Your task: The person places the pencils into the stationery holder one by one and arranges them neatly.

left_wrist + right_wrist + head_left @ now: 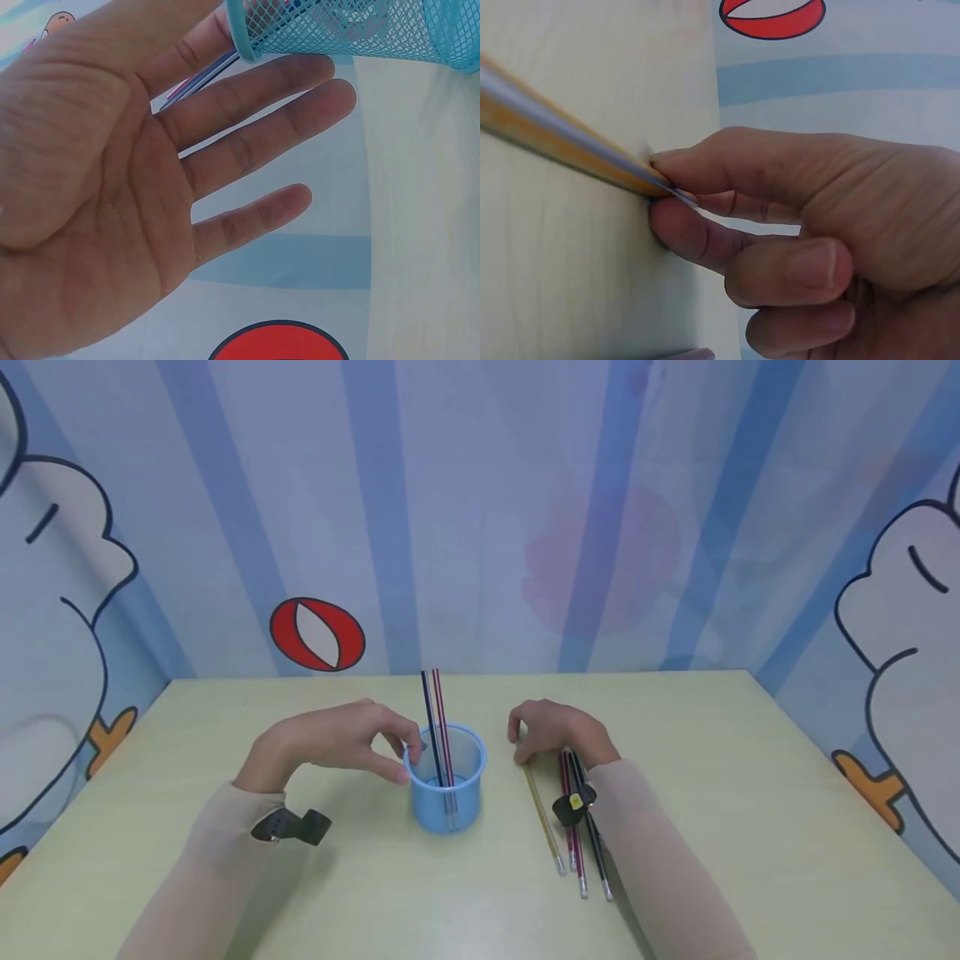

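Note:
A light-blue mesh pen cup (447, 806) stands upright on the table, with a dark pencil (429, 710) and red-and-white striped pencil shafts (442, 718) leaning in it. At the cup's left rim, my left hand (341, 735) holds on with thumb and index finger; its other fingers (262, 142) stretch out beside the mesh in the left wrist view. To the right of the cup, my right hand (555, 727) pinches the far end of a yellow pencil (543, 818) between thumb and fingertips. That pencil's eraser end points towards me, and the right wrist view shows it (577, 135) close up.
Several dark and red pencils (581, 852) lie together under my right wrist, eraser ends towards me. The pale yellow table (360, 902) ends at a blue striped backdrop (480, 527) with a printed red-and-white ball (317, 634). A dark wrist strap is on each arm.

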### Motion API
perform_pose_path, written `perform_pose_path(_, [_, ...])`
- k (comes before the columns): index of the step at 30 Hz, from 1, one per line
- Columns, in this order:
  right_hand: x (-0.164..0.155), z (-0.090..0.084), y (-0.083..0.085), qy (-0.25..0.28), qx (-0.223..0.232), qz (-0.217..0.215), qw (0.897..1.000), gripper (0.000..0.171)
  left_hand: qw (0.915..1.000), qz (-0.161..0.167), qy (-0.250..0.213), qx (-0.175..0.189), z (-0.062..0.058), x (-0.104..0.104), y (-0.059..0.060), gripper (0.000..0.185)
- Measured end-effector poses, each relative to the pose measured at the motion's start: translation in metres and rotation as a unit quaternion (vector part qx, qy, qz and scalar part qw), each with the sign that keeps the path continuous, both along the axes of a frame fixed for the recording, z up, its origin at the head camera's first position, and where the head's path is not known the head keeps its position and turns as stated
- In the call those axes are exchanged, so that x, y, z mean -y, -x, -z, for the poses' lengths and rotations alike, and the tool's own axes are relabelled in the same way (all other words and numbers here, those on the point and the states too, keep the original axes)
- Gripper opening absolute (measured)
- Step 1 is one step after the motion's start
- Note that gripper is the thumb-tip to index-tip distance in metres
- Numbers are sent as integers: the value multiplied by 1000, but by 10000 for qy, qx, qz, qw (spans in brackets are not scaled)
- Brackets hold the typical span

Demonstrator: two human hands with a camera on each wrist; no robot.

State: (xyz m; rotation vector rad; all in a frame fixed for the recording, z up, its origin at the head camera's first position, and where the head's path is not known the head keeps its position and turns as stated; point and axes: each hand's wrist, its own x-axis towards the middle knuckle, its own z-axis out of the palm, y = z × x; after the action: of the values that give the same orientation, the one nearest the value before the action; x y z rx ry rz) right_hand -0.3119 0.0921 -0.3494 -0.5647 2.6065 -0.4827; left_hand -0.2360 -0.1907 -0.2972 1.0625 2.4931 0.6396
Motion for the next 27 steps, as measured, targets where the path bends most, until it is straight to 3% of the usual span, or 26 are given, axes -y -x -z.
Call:
perform_pose_path(5, [5,-1,0,397,460,-258,9978,27,10000,-50,54,32,-2,-1,0,18])
perform_pose_path(9, [7,-5,1,1102,737,-722,9885,30,9999,-101,75,20,-1,-1,1,20])
perform_pose_path(17, [10,-27,-1,2170,224,-1391,9659,24,9999,-130,103,-23,-2,-1,1,24])
perform_pose_path(21, [7,-42,-9,2610,46,-1330,9561,24,9999,-97,76,-2,-3,-1,1,24])
perform_pose_path(27, [0,-70,-27,3460,-131,-1057,9322,24,9999,-84,78,30,-2,-1,1,18])
